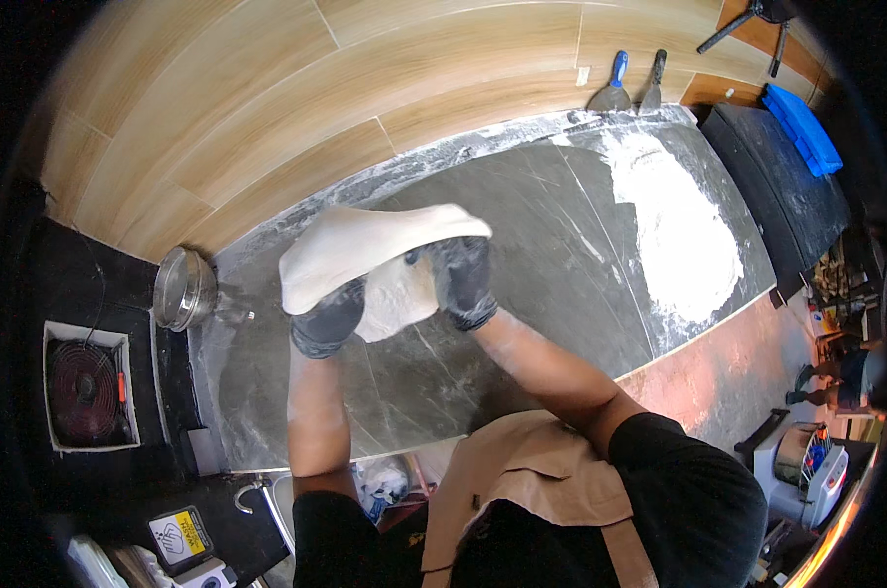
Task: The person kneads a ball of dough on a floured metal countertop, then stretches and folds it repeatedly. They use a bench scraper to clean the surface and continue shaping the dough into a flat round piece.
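A sheet of pale dough [374, 239] hangs stretched across both of my black-gloved hands, above the dark stone worktop [517, 345]. My left hand [331, 317] is under its left end, the fingers hidden by the dough. Under the right end is my right hand [464, 279], its knuckles against the sheet. A lower flap of the dough droops between my wrists. White flour dusts both forearms.
A thick patch of flour [682, 235] covers the worktop's right end. Two scrapers [614, 92] lean on the wood-look tiled wall [282, 125]. Metal bowls [184, 288] stand at the left edge. A blue case [804, 131] lies atop a black box [774, 176] at right.
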A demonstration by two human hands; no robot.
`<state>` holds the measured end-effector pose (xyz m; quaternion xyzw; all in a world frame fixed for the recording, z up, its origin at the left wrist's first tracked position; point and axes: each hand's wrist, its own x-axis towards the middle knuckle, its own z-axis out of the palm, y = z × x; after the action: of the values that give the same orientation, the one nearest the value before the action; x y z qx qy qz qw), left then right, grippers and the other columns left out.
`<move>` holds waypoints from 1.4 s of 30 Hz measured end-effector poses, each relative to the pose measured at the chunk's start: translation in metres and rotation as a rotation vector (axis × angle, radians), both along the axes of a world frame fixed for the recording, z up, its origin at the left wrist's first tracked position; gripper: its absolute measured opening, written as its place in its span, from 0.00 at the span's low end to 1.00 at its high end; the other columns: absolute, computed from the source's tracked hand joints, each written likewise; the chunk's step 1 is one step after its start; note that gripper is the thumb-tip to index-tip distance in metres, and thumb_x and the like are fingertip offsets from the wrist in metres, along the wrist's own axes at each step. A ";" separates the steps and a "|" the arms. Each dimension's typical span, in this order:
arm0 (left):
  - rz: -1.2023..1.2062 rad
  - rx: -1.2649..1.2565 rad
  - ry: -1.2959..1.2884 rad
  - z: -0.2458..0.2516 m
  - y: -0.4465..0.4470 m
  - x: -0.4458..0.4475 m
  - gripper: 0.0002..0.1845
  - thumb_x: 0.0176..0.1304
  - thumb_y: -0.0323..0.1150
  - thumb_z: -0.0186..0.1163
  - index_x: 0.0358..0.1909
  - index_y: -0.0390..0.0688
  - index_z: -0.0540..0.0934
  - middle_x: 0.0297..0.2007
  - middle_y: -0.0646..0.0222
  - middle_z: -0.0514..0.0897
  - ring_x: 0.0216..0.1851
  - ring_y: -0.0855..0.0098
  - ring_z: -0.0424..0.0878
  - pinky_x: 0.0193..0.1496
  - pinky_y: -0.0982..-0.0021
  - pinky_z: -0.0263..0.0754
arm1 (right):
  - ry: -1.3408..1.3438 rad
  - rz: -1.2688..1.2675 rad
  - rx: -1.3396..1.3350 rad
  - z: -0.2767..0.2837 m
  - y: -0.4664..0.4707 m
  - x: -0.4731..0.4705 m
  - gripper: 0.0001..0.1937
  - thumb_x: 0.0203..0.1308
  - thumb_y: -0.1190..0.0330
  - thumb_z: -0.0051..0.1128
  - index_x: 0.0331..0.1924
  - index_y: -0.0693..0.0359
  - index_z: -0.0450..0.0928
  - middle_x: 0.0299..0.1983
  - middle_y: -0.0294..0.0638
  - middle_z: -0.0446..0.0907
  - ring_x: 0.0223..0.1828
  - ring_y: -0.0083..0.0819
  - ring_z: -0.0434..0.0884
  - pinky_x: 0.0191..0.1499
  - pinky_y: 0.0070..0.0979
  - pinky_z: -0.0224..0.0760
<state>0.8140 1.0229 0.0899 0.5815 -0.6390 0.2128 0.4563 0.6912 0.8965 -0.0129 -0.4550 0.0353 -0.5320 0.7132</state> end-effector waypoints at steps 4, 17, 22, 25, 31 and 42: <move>0.220 0.006 -0.088 -0.012 0.026 0.020 0.14 0.62 0.24 0.69 0.50 0.39 0.86 0.46 0.57 0.90 0.49 0.55 0.88 0.54 0.60 0.80 | 0.071 -0.385 -0.264 0.045 -0.020 -0.013 0.13 0.72 0.68 0.60 0.52 0.70 0.78 0.39 0.43 0.85 0.41 0.33 0.85 0.46 0.30 0.78; 0.115 -0.179 0.234 -0.033 0.047 0.033 0.14 0.65 0.27 0.69 0.51 0.35 0.85 0.47 0.56 0.89 0.50 0.57 0.87 0.56 0.60 0.79 | 0.089 -0.770 -1.328 0.143 -0.102 -0.069 0.16 0.46 0.61 0.77 0.39 0.55 0.85 0.35 0.38 0.84 0.37 0.37 0.84 0.42 0.36 0.77; 0.248 -0.096 0.038 -0.018 0.055 0.041 0.17 0.66 0.29 0.70 0.55 0.37 0.84 0.52 0.56 0.88 0.55 0.59 0.85 0.60 0.60 0.78 | 0.203 -0.597 -1.565 0.200 -0.110 -0.095 0.13 0.47 0.68 0.76 0.40 0.55 0.88 0.34 0.37 0.86 0.34 0.41 0.86 0.39 0.37 0.77; 0.100 -0.034 0.247 -0.006 0.049 0.022 0.17 0.66 0.29 0.69 0.55 0.36 0.84 0.52 0.55 0.88 0.55 0.59 0.86 0.60 0.61 0.78 | 0.074 -0.623 -1.515 0.218 -0.103 -0.095 0.14 0.49 0.70 0.75 0.43 0.56 0.88 0.39 0.38 0.89 0.41 0.40 0.87 0.46 0.37 0.76; 0.050 -0.066 0.343 -0.016 0.010 -0.052 0.16 0.76 0.34 0.57 0.48 0.29 0.84 0.39 0.60 0.88 0.41 0.68 0.85 0.48 0.67 0.79 | 0.277 -0.334 -1.532 0.237 -0.080 -0.095 0.12 0.53 0.66 0.75 0.42 0.52 0.88 0.41 0.37 0.88 0.46 0.37 0.85 0.50 0.34 0.76; 0.128 -0.033 -0.086 -0.028 -0.072 -0.167 0.11 0.67 0.30 0.63 0.49 0.39 0.84 0.44 0.59 0.87 0.47 0.61 0.86 0.47 0.63 0.81 | 0.278 -0.170 -1.573 0.238 -0.045 -0.094 0.11 0.54 0.61 0.72 0.41 0.52 0.88 0.38 0.43 0.87 0.42 0.42 0.85 0.45 0.35 0.77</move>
<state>0.6465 0.9511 0.0620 0.6040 -0.6159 0.2768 0.4235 0.5970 0.8512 0.2249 -0.8821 -0.2269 -0.3919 0.1296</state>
